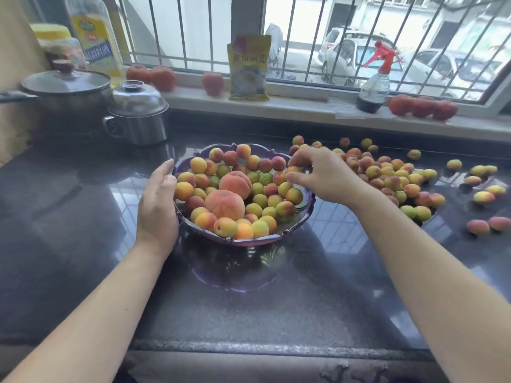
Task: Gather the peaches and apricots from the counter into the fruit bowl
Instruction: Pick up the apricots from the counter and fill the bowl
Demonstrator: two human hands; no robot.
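Fingers [297,161] of the right hand [323,175] are curling over the far right rim of the fruit bowl [249,241], pinching a small apricot [293,169] between thumb and fingertips just above the fruit already inside. Straight and relaxed, the left hand [157,205] is resting flat against the bowl's left wall, gripping nothing. The purple scalloped bowl is sitting in the middle of the dark worktop [249,313], heaped with apricots and carrying two peaches [225,204] near its centre. Loose apricots [392,175] are lying in a dense heap just right of the bowl, with scattered ones trailing farther right. Behind the bowl, to the left, a lidded pot [69,89] and a small steel lidded pot [138,114] are standing. Along the window sill [290,106] are sitting reddish fruits [423,107], a yellow packet [249,67] and a spray bottle [374,87]; an oil bottle [94,34] is standing far left.
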